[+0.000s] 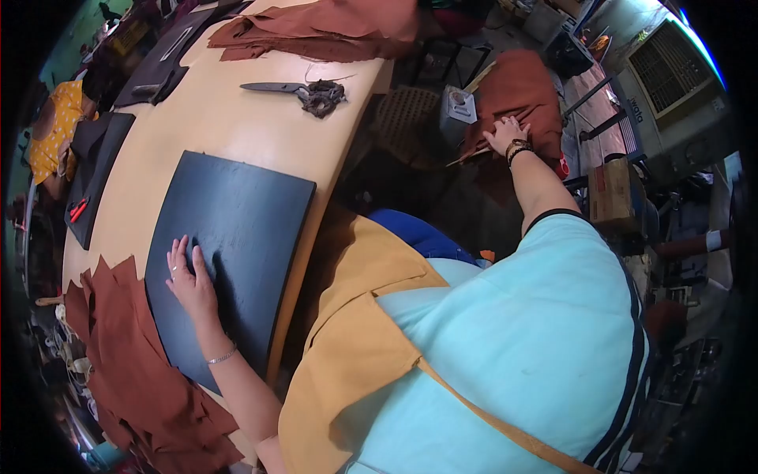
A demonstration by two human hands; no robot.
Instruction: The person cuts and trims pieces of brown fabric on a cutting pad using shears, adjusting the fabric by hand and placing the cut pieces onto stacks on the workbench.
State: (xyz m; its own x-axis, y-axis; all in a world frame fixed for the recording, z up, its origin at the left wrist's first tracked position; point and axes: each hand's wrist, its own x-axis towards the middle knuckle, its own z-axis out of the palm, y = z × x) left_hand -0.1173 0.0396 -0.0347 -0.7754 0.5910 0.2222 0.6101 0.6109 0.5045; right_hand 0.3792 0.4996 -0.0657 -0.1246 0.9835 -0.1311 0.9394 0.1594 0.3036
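Observation:
My left hand (189,280) lies on a dark blue-black board (245,213) on the table, its fingers stretched out and apart. Off to the right, away from the table, my right hand (507,136) rests with spread fingers on a pile of reddish-brown leather or cloth (517,91). Its fingertips touch the material, and no grip on a piece shows. Beside that hand stands a pale rectangular can (458,107). Beyond the board, scissors (272,87) with dark cloth-wrapped handles lie on the tabletop.
More reddish-brown pieces lie on the table (363,95), one heap (316,30) at the far end and another (134,347) at the near left. Dark pieces (99,150) line the left edge, with a small red tool (78,209). A perforated stool (407,118) and a cardboard box (614,197) stand at right.

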